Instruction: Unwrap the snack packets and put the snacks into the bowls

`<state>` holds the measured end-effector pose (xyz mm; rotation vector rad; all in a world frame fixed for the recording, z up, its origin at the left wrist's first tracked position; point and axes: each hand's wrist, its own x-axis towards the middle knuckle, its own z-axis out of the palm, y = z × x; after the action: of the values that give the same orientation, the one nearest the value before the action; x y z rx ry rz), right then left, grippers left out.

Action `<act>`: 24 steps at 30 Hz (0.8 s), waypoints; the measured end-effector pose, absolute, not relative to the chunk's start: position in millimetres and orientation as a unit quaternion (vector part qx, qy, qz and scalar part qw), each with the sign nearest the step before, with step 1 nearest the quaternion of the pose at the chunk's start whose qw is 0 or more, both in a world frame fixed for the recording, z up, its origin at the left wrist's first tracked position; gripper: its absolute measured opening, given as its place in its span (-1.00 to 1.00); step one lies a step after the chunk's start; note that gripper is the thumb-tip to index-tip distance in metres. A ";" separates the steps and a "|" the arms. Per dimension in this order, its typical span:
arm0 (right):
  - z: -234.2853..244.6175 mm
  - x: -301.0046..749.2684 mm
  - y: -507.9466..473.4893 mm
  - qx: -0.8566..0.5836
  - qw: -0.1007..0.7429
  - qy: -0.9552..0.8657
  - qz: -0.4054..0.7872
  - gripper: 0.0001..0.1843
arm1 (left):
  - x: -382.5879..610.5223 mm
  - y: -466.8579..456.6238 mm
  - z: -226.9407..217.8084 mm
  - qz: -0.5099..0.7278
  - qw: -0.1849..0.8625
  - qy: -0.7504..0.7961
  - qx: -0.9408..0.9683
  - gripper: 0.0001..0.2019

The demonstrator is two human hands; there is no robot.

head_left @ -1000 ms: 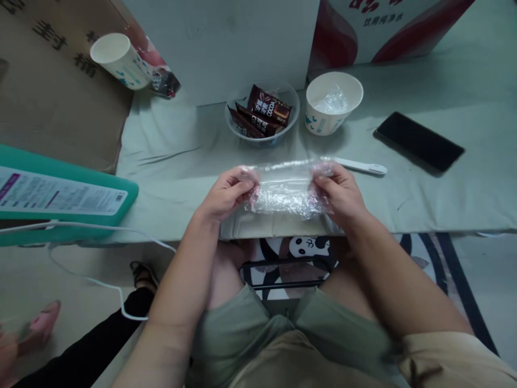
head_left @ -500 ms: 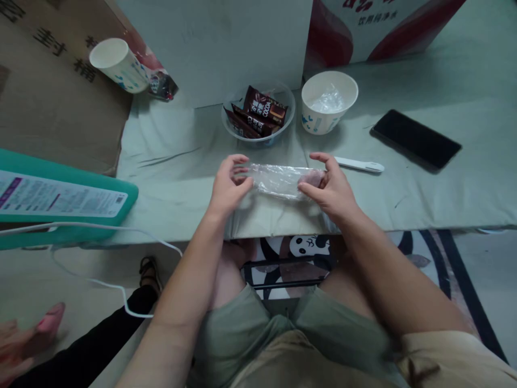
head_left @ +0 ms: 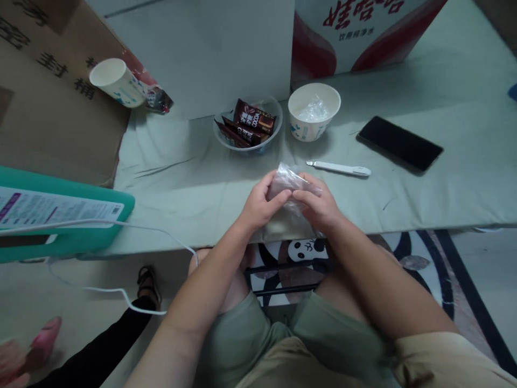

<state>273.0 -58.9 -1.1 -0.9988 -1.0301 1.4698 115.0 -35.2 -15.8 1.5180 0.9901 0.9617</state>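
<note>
A clear plastic bag (head_left: pixel 287 175), crumpled, is pinched between my two hands just above the table's front edge. My left hand (head_left: pixel 262 202) grips its left side, thumb on top. My right hand (head_left: pixel 319 205) closes on the right side, its thumb tip close to the left thumb. Behind them stands a clear plastic bowl (head_left: pixel 276 128) with several brown cocoa snack packets (head_left: pixel 254 117) in it. Beside the bowl is a paper cup (head_left: pixel 309 131) with crumpled clear plastic (head_left: pixel 314 109) inside. To the right of my hands lies a slim white knife-like tool (head_left: pixel 339 168).
A black phone (head_left: pixel 399 144) lies on the right of the table. A second paper cup (head_left: pixel 117 83) leans tilted by a cardboard box (head_left: pixel 60 124). At left are a green container (head_left: pixel 117 188) and a white cable (head_left: pixel 157 231). Boxes (head_left: pixel 226 48) line the back; a person's leg (head_left: pixel 109 337) shows below.
My hands have come together from either end of the stretched plastic bag, which is now bunched between them. The view has shifted slightly.
</note>
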 end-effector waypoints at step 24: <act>6.8 329.6 -0.2 -0.458 0.727 -0.260 0.441 -0.75 | 227.4 196.0 14.2 0.272 0.294 0.468 0.788 -0.70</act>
<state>329.6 -0.2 6.8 -1.0100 -0.5725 0.9716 227.4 196.0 14.2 2.0968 1.2454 0.7240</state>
